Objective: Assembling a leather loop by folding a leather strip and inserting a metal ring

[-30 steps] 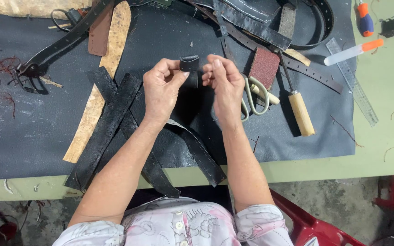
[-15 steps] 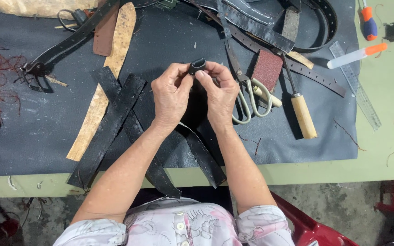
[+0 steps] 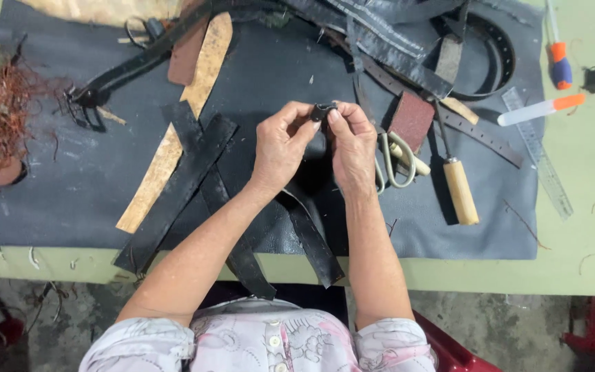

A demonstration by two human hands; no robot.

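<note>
Left hand [image 3: 280, 148]: I log it raised above the mat [image 3: 70, 186], fingers curled in, thumb and fingertips pinched on the left side of a small black loop [image 3: 322, 111].

Right hand [image 3: 352, 148]: same height, just beside the left, thumb and forefinger closed on the right side of the loop. Both hands meet at it; the fingertips nearly touch.

Loop: small, dark, held between the two hands above the middle of the mat, clear of the surface. I cannot tell its exact shape, as the fingers cover most of it.

Strap [image 3: 311, 241]: black, running from under the hands toward me, its end past the near edge of the mat. I cannot tell whether it joins the loop.

Strips [image 3: 180, 186]: two long black ones crossed on the mat, left of the left forearm, beside a pale tan strip [image 3: 173, 145].

Scissors [image 3: 397, 160]: pale handles, just right of the right hand, on the mat.

Awl [image 3: 459, 189]: wooden handle, right of the scissors.

Block [image 3: 411, 120]: reddish-brown, above the scissors.

Belt [image 3: 490, 62]: dark, punched, coiled at the far right of the mat.

Ruler [image 3: 538, 151]: clear, lying across the mat's right edge onto the green bench [image 3: 587, 227].

Tube [image 3: 538, 110]: white, orange cap, on the bench above the ruler.

Threads [image 3: 8, 117]: reddish tangle, far left.
</note>
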